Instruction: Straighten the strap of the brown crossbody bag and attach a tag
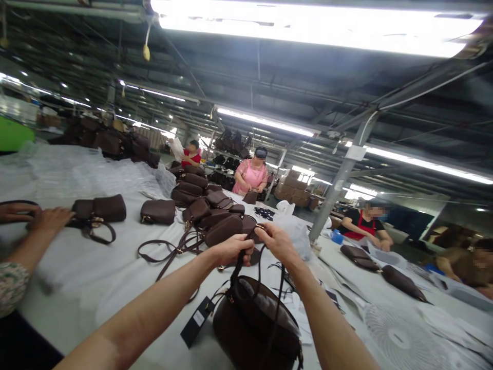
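A dark brown handbag (246,329) stands on the white table right before me. Its strap (236,267) rises to my left hand (234,249), whose fingers are closed around it. My right hand (275,241) pinches the strap close by, near a small metal piece. A dark hang tag (197,319) dangles from the bag's left side. Just beyond my hands lies a heap of similar brown bags (223,228), with a loose strap (162,252) trailing left from it.
At the left edge a co-worker's hand (50,221) touches another brown bag (100,208). Clear plastic bags (88,174) cover the table's far left. To the right are a round fan (400,336), a metal post (335,185) and several co-workers. A lamp (316,23) hangs overhead.
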Demonstrator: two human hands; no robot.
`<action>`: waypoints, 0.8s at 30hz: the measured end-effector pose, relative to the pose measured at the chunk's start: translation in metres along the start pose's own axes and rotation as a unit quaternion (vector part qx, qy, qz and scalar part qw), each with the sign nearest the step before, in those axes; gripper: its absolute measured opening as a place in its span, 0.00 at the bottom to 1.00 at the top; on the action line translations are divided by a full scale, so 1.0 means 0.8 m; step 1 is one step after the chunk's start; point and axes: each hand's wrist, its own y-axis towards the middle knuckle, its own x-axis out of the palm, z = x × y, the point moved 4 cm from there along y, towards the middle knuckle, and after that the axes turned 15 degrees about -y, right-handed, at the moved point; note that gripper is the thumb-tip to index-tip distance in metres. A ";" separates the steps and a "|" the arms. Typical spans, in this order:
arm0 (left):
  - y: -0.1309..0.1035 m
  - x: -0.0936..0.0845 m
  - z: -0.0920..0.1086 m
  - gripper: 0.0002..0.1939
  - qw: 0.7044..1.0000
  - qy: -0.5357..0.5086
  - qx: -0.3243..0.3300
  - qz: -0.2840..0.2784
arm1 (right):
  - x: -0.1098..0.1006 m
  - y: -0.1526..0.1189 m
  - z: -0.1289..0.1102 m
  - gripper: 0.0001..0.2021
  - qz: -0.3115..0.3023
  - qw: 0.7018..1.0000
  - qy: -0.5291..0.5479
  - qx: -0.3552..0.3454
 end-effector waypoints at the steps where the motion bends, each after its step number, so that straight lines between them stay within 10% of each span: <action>1: 0.000 -0.004 -0.003 0.18 1.000 -0.011 0.003 0.015 | 0.003 -0.003 0.005 0.18 -0.028 0.999 0.025 0.004; 6: 0.001 -0.008 -0.001 0.15 0.999 0.004 -0.008 0.033 | -0.001 -0.018 0.031 0.18 -0.182 0.972 0.149 -0.010; 15: 0.013 0.029 -0.026 0.24 0.998 0.039 -0.013 -0.053 | -0.018 0.003 0.010 0.03 -0.017 0.995 -0.032 -0.088; 24: 0.013 -0.006 -0.016 0.16 0.998 -0.007 -0.021 0.066 | -0.022 -0.017 0.058 0.04 -0.010 1.000 -0.023 -0.019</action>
